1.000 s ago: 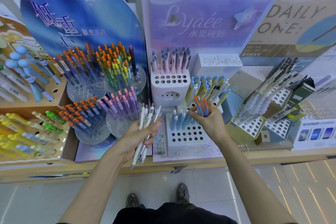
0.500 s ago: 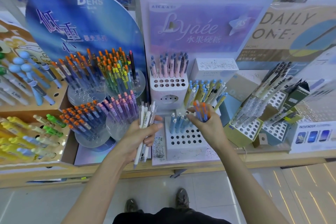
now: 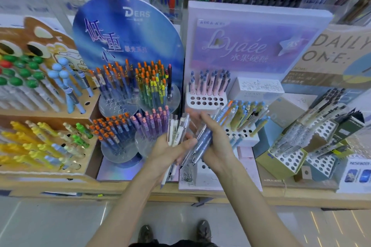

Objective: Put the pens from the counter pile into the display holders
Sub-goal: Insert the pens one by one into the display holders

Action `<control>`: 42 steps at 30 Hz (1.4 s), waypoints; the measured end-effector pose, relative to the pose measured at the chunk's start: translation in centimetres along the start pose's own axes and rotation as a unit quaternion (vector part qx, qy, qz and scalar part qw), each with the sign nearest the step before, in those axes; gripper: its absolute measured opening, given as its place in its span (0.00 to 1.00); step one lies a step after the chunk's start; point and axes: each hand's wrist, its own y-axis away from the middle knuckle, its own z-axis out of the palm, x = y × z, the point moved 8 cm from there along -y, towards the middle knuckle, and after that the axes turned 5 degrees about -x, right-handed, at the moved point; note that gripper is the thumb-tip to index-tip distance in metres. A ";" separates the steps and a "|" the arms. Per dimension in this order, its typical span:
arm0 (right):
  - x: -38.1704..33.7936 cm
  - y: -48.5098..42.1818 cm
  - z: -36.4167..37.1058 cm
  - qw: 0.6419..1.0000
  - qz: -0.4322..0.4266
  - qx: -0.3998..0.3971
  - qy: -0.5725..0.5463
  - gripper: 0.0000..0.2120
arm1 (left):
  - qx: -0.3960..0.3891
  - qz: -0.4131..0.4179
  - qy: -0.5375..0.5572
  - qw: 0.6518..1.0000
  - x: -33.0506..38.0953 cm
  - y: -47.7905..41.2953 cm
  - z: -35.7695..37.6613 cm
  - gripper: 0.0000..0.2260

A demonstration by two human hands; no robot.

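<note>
Hands close together above the wooden counter (image 3: 281,193): our left hand (image 3: 170,153) grips a bundle of white pens (image 3: 176,131), our right hand (image 3: 217,142) curls round several blue pens (image 3: 202,142), just before the white perforated holder (image 3: 244,137); both bundles point tips-down toward us.

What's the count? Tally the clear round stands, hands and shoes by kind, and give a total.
Clear round stands: 4
Hands: 2
Shoes: 2
Total: 8
</note>
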 end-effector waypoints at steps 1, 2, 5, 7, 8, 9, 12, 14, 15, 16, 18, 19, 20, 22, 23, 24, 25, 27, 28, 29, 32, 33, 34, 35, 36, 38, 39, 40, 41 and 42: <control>0.6 -0.3 0.4 1.000 0.008 0.000 0.005 0.15 | 0.005 0.002 -0.004 1.000 0.0 0.1 -0.2 0.18; 1.0 -0.5 0.7 1.000 0.016 0.000 0.014 0.17 | 0.011 0.004 -0.004 1.000 0.0 0.2 -0.6 0.16; 2.2 -0.9 2.0 0.998 0.040 -0.022 0.053 0.21 | 0.022 -0.010 -0.007 1.000 0.2 0.4 -2.1 0.13; 2.7 -1.0 3.1 0.995 0.046 -0.052 0.069 0.22 | 0.019 -0.027 -0.014 0.999 0.3 0.8 -3.0 0.13; 2.9 -1.1 3.5 0.995 0.043 -0.062 0.072 0.22 | 0.016 -0.034 -0.013 0.999 0.3 0.9 -3.3 0.13; 3.0 -1.1 3.8 0.994 0.039 -0.069 0.075 0.22 | 0.016 -0.038 -0.009 0.999 0.4 1.1 -3.5 0.14; 3.2 -1.2 5.0 0.989 0.028 -0.092 0.108 0.24 | 0.032 -0.043 0.036 0.998 0.4 1.7 -4.2 0.17; 3.7 -1.1 5.7 0.985 0.028 -0.106 0.131 0.25 | 0.050 -0.032 0.045 0.997 0.8 2.0 -4.5 0.17; 3.9 -1.1 5.9 0.985 0.027 -0.107 0.136 0.25 | 0.057 -0.022 0.034 0.998 1.1 2.1 -4.7 0.17; 3.9 -1.2 6.0 0.984 0.023 -0.106 0.138 0.24 | 0.062 -0.012 0.022 0.998 1.4 2.2 -4.8 0.16; 3.9 -1.3 6.3 0.986 0.006 -0.100 0.132 0.23 | 0.066 0.004 0.011 0.998 2.0 2.3 -4.8 0.13; 3.7 -1.4 6.2 0.988 -0.004 -0.090 0.127 0.23 | 0.064 0.006 0.011 0.998 2.3 2.3 -4.8 0.13; 3.7 -1.5 6.1 0.989 -0.011 -0.077 0.125 0.24 | 0.057 0.004 0.015 0.998 2.3 2.2 -4.6 0.15; 3.7 -1.5 5.9 0.990 -0.012 -0.054 0.131 0.25 | 0.043 -0.010 0.029 0.999 2.3 2.2 -4.2 0.19; 3.7 -1.5 5.9 0.990 -0.013 -0.048 0.132 0.24 | 0.036 -0.014 0.034 0.999 2.3 2.2 -4.0 0.19; 3.6 -1.4 5.9 0.990 -0.020 -0.044 0.131 0.23 | 0.029 -0.015 0.037 0.999 2.3 2.2 -3.7 0.19; 3.5 -1.4 5.9 0.990 -0.031 -0.040 0.130 0.23 | 0.024 -0.014 0.042 0.999 2.4 2.2 -3.5 0.17; 3.1 -1.3 5.8 0.990 -0.054 -0.023 0.127 0.23 | 0.023 -0.002 0.055 0.998 2.7 2.2 -3.2 0.12; 2.9 -1.2 5.8 0.990 -0.065 -0.015 0.123 0.23 | 0.023 0.004 0.063 0.998 2.7 2.2 -3.1 0.11; 2.7 -1.1 5.7 0.990 -0.079 -0.009 0.118 0.22 | 0.023 0.010 0.071 0.997 2.9 2.1 -3.0 0.11; 2.6 -1.0 5.6 0.990 -0.106 0.003 0.097 0.16 | 0.021 0.032 0.072 0.997 3.4 2.1 -2.7 0.12; 2.7 -1.1 5.5 0.990 -0.109 0.008 0.092 0.15 | 0.025 0.037 0.072 0.996 3.5 2.1 -2.7 0.12; 2.9 -1.1 5.5 0.990 -0.109 0.013 0.090 0.15 | 0.032 0.041 0.073 0.996 3.4 2.1 -2.9 0.13; 3.0 -1.2 5.5 0.990 -0.106 0.019 0.088 0.14 | 0.042 0.043 0.073 0.996 3.3 2.1 -3.1 0.13; 3.2 -1.3 5.5 0.991 -0.103 0.024 0.083 0.14 | 0.052 0.041 0.070 0.995 3.1 2.2 -3.4 0.13; 3.5 -1.5 5.6 0.992 -0.097 0.029 0.070 0.14 | 0.068 0.034 0.065 0.995 2.8 2.3 -3.9 0.12; 3.7 -1.5 5.6 0.993 -0.095 0.033 0.062 0.15 | 0.072 0.032 0.063 0.995 2.8 2.4 -4.1 0.13; 3.9 -1.6 5.5 0.993 -0.094 0.039 0.055 0.17 | 0.075 0.033 0.061 0.995 2.7 2.5 -4.3 0.14; 4.2 -1.7 5.4 0.993 -0.093 0.046 0.049 0.18 | 0.079 0.035 0.058 0.995 2.7 2.6 -4.5 0.15; 4.5 -1.8 5.5 0.993 -0.093 0.055 0.043 0.20 | 0.084 0.037 0.056 0.994 2.8 2.7 -4.7 0.14</control>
